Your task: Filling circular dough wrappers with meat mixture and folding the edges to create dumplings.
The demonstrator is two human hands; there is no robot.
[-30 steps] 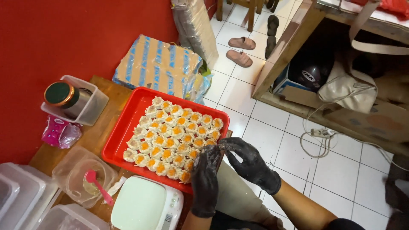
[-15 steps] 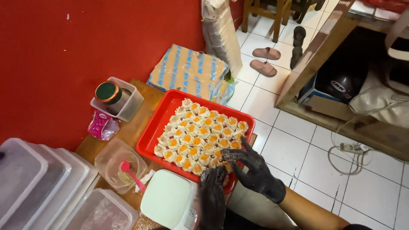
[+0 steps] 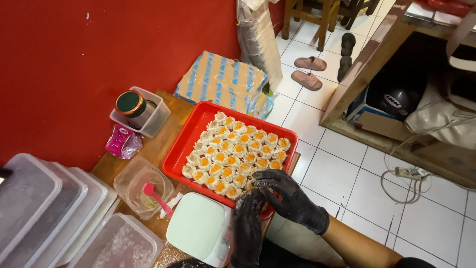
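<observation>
Both gloved hands lower now, left hand (image 3: 246, 223) and right hand (image 3: 287, 197) fingertips pinching one dumpling (image 3: 249, 187) at red tray (image 3: 184, 147) edge

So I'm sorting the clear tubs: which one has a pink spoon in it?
The lidless round tub between the red tray and the lidded stack.
</observation>
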